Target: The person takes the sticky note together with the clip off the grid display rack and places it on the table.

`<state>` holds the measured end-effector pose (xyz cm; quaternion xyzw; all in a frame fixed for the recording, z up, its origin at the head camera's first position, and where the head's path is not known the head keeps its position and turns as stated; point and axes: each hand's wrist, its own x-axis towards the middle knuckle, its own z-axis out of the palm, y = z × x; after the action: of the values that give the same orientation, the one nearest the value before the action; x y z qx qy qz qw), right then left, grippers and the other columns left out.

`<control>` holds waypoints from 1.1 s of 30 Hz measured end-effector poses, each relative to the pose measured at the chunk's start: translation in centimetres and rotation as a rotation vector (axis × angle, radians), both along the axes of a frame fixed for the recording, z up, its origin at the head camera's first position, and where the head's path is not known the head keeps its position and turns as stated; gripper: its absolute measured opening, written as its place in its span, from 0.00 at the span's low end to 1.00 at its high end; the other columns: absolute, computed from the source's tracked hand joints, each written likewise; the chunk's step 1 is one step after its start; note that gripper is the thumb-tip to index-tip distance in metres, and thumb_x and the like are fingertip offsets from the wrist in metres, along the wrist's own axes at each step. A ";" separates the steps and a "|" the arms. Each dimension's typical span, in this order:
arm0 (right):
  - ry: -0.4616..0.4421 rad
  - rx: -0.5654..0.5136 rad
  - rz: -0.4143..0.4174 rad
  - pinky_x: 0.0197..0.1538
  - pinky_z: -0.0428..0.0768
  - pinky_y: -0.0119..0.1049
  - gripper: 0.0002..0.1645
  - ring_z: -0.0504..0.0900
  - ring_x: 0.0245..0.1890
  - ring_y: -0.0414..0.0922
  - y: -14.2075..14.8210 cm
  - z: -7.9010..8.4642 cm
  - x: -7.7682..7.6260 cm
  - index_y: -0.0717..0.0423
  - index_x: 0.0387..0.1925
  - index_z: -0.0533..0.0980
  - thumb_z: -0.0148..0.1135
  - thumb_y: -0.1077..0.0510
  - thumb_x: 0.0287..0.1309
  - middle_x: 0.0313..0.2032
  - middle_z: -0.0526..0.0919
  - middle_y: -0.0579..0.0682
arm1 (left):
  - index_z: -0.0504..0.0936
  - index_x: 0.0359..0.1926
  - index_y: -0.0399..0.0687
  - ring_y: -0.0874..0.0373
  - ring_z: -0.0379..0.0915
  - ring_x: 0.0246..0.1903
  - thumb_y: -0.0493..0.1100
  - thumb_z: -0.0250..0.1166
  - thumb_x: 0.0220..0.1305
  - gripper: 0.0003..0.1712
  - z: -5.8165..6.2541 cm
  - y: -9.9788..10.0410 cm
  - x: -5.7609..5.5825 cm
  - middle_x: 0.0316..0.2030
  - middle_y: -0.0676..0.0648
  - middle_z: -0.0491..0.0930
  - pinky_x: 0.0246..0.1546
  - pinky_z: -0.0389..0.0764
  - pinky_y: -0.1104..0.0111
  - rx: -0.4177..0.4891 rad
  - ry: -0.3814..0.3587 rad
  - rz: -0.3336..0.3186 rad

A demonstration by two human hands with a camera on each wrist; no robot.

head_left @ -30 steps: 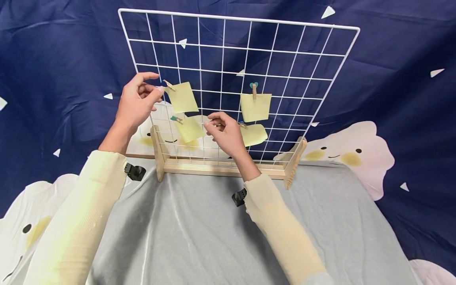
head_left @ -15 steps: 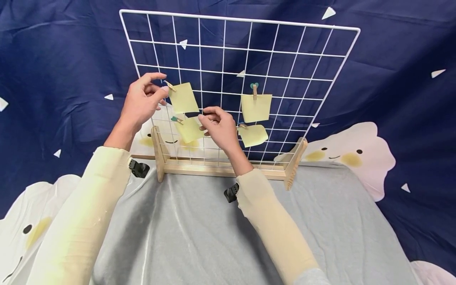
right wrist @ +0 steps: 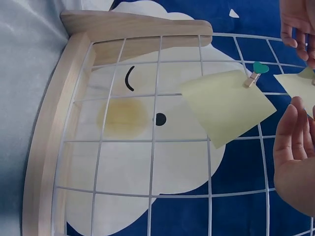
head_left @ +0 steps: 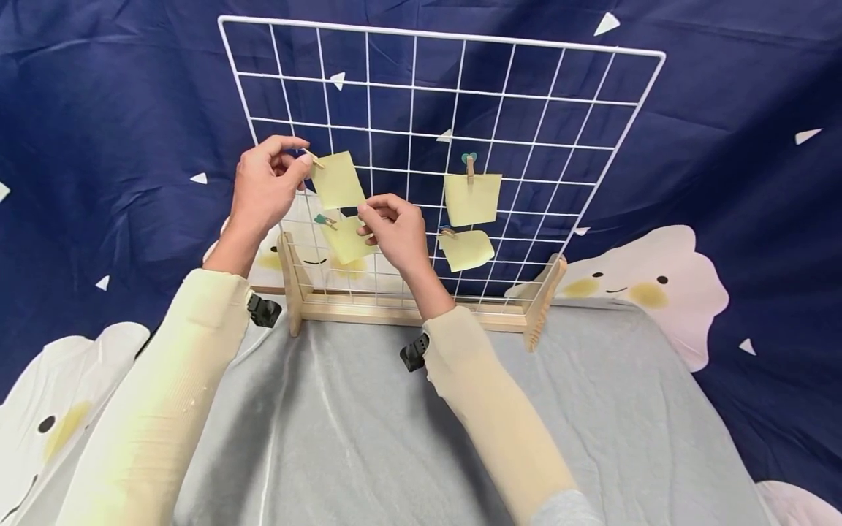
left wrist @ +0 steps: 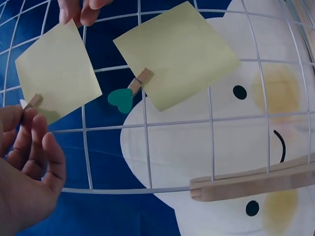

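Observation:
My left hand (head_left: 266,183) pinches the end of a small wooden clothespin (left wrist: 34,101) between thumb and forefinger. That clothespin sits at the upper left corner of a yellow sticky note (head_left: 338,181) on the white wire grid (head_left: 434,135). At the note's opposite, lower right corner, my right hand (head_left: 397,234) pinches the paper with thumb and forefinger. Just below hangs a second yellow note (left wrist: 177,56), held by a clothespin with a green heart (left wrist: 121,100); my right fingers overlap its right side in the head view.
Two more yellow notes, an upper one (head_left: 473,199) and a lower one (head_left: 467,250), hang from clothespins on the grid's right half. A wooden stand (head_left: 408,313) supports the grid on a grey cloth (head_left: 395,409). Behind is a dark blue curtain (head_left: 723,146) with cloud faces.
My right hand has moved left and slightly up, from beside the lower note to the upper left note's corner. My left hand has shifted slightly right, staying at the clothespin.

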<state>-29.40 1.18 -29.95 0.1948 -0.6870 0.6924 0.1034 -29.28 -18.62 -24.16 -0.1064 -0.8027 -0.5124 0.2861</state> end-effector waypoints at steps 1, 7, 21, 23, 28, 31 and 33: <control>0.001 -0.004 -0.003 0.31 0.84 0.34 0.08 0.84 0.25 0.38 0.0 0.1 0.0 0.67 0.43 0.81 0.64 0.65 0.67 0.36 0.85 0.67 | 0.83 0.55 0.36 0.62 0.73 0.22 0.41 0.64 0.71 0.16 0.0 0.1 0.0 0.22 0.54 0.78 0.29 0.71 0.73 0.022 0.001 -0.006; -0.009 -0.026 -0.020 0.30 0.83 0.32 0.07 0.84 0.25 0.37 0.2 0.4 0.0 0.69 0.41 0.81 0.64 0.66 0.67 0.31 0.85 0.60 | 0.83 0.53 0.36 0.62 0.75 0.22 0.42 0.66 0.71 0.16 -0.2 0.5 -0.3 0.22 0.54 0.79 0.25 0.73 0.75 0.155 -0.018 -0.055; -0.010 -0.004 -0.032 0.30 0.82 0.31 0.07 0.84 0.24 0.37 0.2 0.4 0.1 0.68 0.40 0.81 0.64 0.65 0.67 0.32 0.86 0.61 | 0.86 0.40 0.39 0.64 0.70 0.21 0.33 0.69 0.66 0.03 -0.4 0.5 -0.8 0.20 0.57 0.79 0.26 0.69 0.75 0.317 -0.002 -0.109; 0.003 0.015 -0.039 0.30 0.82 0.31 0.07 0.84 0.24 0.37 0.1 0.4 0.1 0.68 0.40 0.82 0.64 0.64 0.67 0.32 0.86 0.60 | 0.85 0.38 0.41 0.65 0.71 0.23 0.32 0.69 0.65 0.02 -0.4 0.3 -0.9 0.21 0.59 0.79 0.30 0.69 0.75 0.300 0.009 -0.094; 0.026 0.049 -0.050 0.32 0.83 0.33 0.08 0.84 0.26 0.38 -0.1 0.3 0.1 0.66 0.40 0.82 0.64 0.63 0.68 0.32 0.86 0.58 | 0.84 0.34 0.45 0.65 0.75 0.25 0.31 0.68 0.65 0.05 0.0 -0.2 -1.1 0.22 0.59 0.81 0.32 0.70 0.75 0.320 0.027 -0.103; 0.023 0.059 -0.058 0.33 0.83 0.33 0.08 0.84 0.27 0.39 0.2 0.3 0.3 0.66 0.40 0.82 0.64 0.62 0.68 0.31 0.86 0.58 | 0.84 0.31 0.46 0.65 0.78 0.24 0.30 0.69 0.64 0.07 0.3 -0.3 -0.9 0.22 0.56 0.82 0.31 0.70 0.75 0.377 0.033 -0.126; 0.019 0.062 -0.065 0.33 0.83 0.34 0.08 0.84 0.27 0.40 0.5 0.2 0.5 0.66 0.40 0.82 0.64 0.62 0.68 0.32 0.86 0.58 | 0.84 0.31 0.46 0.65 0.79 0.24 0.30 0.69 0.64 0.08 0.4 -0.2 -0.6 0.22 0.56 0.83 0.30 0.70 0.75 0.394 0.042 -0.134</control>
<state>-28.91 1.68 -29.79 0.1820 -0.7130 0.6652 0.1266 -29.88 -18.87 -23.77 -0.1122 -0.6718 -0.6750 0.2836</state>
